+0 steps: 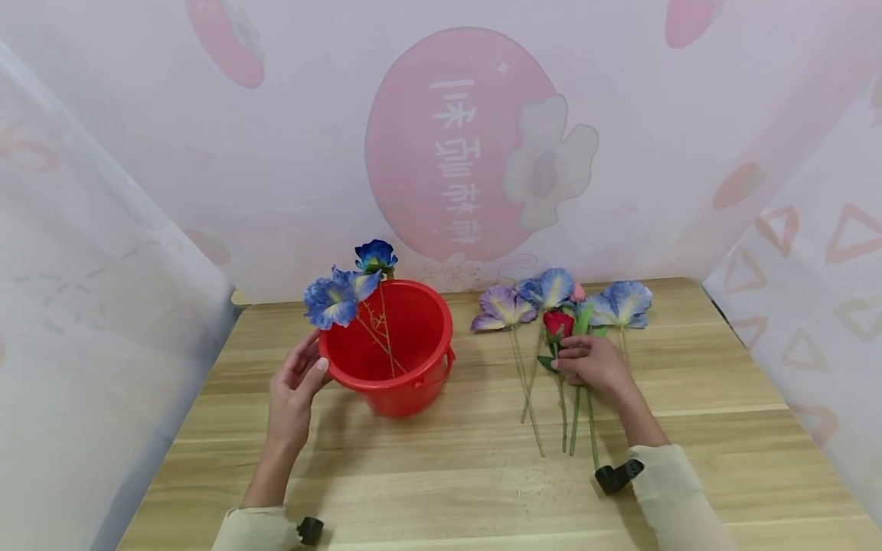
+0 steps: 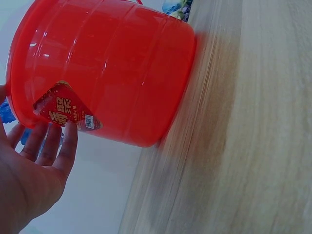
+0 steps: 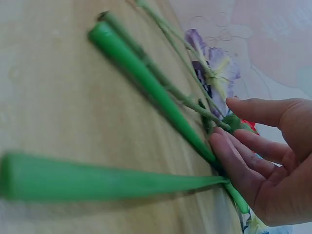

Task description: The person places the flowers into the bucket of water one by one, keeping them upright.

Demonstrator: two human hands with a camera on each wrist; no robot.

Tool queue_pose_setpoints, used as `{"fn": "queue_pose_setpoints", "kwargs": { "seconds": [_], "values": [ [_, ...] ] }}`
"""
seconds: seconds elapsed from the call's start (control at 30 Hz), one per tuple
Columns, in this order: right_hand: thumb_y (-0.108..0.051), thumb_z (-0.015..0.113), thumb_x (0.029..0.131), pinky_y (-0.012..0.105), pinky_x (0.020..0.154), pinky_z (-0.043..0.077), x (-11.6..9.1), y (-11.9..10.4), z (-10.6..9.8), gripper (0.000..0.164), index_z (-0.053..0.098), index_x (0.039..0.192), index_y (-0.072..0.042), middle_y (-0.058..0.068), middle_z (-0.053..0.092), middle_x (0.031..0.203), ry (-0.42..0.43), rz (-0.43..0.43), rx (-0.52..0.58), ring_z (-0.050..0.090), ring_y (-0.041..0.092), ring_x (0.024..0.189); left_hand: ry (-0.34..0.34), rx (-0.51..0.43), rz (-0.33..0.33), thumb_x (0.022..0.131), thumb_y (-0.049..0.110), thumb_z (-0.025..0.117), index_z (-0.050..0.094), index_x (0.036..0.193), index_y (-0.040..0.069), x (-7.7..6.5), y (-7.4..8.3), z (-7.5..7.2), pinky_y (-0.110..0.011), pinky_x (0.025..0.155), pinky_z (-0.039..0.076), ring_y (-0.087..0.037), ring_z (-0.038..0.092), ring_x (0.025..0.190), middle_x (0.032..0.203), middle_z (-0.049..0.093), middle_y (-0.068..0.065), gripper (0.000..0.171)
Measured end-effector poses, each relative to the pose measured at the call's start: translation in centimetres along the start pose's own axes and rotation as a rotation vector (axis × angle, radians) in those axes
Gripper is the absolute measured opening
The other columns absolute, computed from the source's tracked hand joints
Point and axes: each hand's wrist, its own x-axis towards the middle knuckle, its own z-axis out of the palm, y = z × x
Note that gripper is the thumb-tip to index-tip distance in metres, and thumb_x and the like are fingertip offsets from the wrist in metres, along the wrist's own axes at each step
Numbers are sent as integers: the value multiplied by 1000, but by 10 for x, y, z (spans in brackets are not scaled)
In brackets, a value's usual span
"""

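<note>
Left hand (image 1: 295, 392): fingers relaxed, touching the bucket (image 1: 403, 401).
Right hand (image 1: 598, 364): fingers parted, unclenched, at the rose (image 1: 557, 324).
Rose: on the counter (image 1: 441, 478), beside a purple flower (image 1: 504, 306).
Bucket: upright, two blue flowers (image 1: 331, 301) leaning inside.

Below the left hand (image 1: 296, 390) and the right hand (image 1: 598, 363) spreads a pale wood-grain tabletop (image 1: 441, 490), streaked lengthwise. Beyond them I see a whitish printed backdrop (image 1: 296, 191) bearing a big pink disc (image 1: 406, 153) (characters run down it in a column), a greyish flower print (image 1: 551, 164) overlapping its edge. Farther out past the right hand are a faded strawberry print (image 1: 739, 185) and reddish triangle outlines (image 1: 854, 253).
</note>
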Motion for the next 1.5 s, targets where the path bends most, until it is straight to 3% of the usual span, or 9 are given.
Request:
{"fn": "queue_pose_setpoints", "kwargs": {
  "seconds": [0.13, 0.4, 0.63, 0.93, 1.27, 1.5],
  "values": [
    [-15, 81, 96, 34, 78, 68, 1, 0, 4, 62, 56, 150, 3, 28, 67, 141, 45, 2, -78, 79, 24, 99, 1, 0, 0, 109, 10, 60, 51, 158, 6, 0, 1, 1, -23, 92, 64, -10, 70, 126, 145, 66, 2, 50],
    [-6, 80, 94, 34, 74, 67, 3, 1, 11, 56, 60, 145, 3, 28, 69, 135, 88, -13, -77, 78, 19, 92, 2, -4, 6, 109, 10, 60, 51, 158, 6, 1, 1, 1, -23, 91, 64, -9, 70, 125, 144, 67, 4, 50],
    [-3, 76, 98, 35, 77, 68, -1, -7, 9, 55, 57, 149, 3, 28, 65, 141, 64, -1, 16, 78, 20, 95, 0, -10, 10, 109, 9, 60, 51, 158, 5, 2, 1, 1, -23, 91, 64, -8, 70, 125, 144, 67, 4, 50],
    [-7, 73, 99, 40, 82, 69, -10, -21, 4, 55, 56, 152, -1, 27, 63, 141, 76, -68, 64, 78, 31, 107, -4, -5, 18, 109, 9, 59, 51, 158, 4, 3, 2, 0, -23, 90, 64, -9, 71, 124, 143, 67, 4, 50],
    [-4, 69, 101, 34, 82, 68, -17, -34, -1, 56, 53, 154, 2, 31, 61, 144, 147, -119, 112, 77, 13, 95, -14, -20, 23, 109, 7, 58, 51, 158, 4, 2, 0, -3, -23, 91, 64, -11, 71, 123, 143, 67, 3, 50],
    [-9, 70, 102, 38, 91, 67, -28, -43, -6, 58, 51, 157, -3, 26, 62, 141, 156, -151, 171, 75, 10, 104, -12, -38, 23, 109, 6, 59, 51, 158, 2, 0, -1, -1, -23, 90, 64, -11, 71, 123, 142, 68, 1, 50]
  ]
}}
